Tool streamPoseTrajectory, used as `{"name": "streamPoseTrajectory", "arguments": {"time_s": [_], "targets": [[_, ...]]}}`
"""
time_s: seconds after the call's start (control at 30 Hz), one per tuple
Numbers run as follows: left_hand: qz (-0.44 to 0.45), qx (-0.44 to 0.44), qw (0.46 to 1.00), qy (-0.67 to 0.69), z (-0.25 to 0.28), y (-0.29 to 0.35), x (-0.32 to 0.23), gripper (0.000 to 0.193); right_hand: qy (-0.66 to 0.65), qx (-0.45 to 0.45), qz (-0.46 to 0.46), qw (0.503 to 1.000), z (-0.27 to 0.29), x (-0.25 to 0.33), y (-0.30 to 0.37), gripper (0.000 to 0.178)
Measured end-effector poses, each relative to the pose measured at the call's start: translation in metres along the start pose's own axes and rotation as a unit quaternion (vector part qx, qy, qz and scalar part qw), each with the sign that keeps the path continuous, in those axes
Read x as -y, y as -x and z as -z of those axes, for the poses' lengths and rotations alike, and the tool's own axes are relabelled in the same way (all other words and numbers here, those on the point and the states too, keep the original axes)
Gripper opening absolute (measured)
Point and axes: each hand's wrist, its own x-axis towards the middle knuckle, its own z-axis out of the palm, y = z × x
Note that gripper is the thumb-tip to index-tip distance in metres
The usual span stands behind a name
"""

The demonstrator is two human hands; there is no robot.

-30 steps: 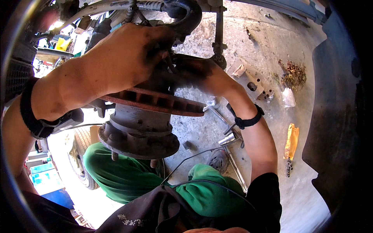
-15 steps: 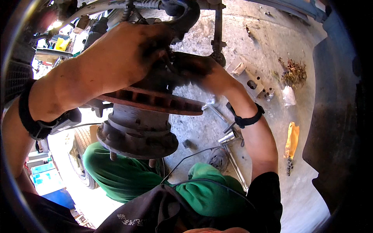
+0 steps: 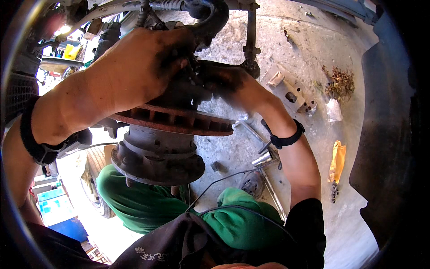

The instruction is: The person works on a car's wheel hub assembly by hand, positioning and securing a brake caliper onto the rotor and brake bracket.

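Both of my hands reach behind a rusty vented brake disc (image 3: 172,120), their fingers black with grease. My left hand (image 3: 150,60) is closed, its fingers curled at the dark assembly above the disc. Opposite it, my right hand (image 3: 230,83) is closed too, its fingers bent in toward the same spot. What they grip there is hidden by the fingers and the dark parts. Below the disc the grey wheel hub (image 3: 156,154) hangs with its flange and studs toward me. A curved dark arm (image 3: 219,18) passes just above my hands.
A vertical link rod (image 3: 251,40) stands beyond my right hand. On the concrete floor lie a long-handled socket wrench (image 3: 271,190), a bracket-like plate (image 3: 289,92), an orange packet (image 3: 337,161) and a pile of debris (image 3: 340,83). A dark body panel (image 3: 385,134) bounds the right side.
My left hand has shifted slightly left, its fingers changing position a little. The disc and hub have tilted or turned slightly. My right hand stays nearly in place.
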Motion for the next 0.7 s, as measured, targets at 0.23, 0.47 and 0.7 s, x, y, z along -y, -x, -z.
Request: {"name": "streamPoseTrajectory", "arguments": {"time_s": [0.23,0.47,0.7], "targets": [[0.01,0.009,1.0,0.009,0.0,-0.001,0.0,0.02,0.025,-0.001,0.042,0.999,-0.004,-0.007,0.0,0.029],[-0.025,-0.012,1.0,0.003,-0.002,-0.002,0.002,0.022,0.029,-0.033,0.075,0.996,-0.005,-0.012,-0.001,0.034],[0.018,0.034,0.999,-0.011,0.006,0.0,-0.002,0.027,0.051,0.006,0.058,0.997,-0.003,-0.01,-0.006,0.032]]}}
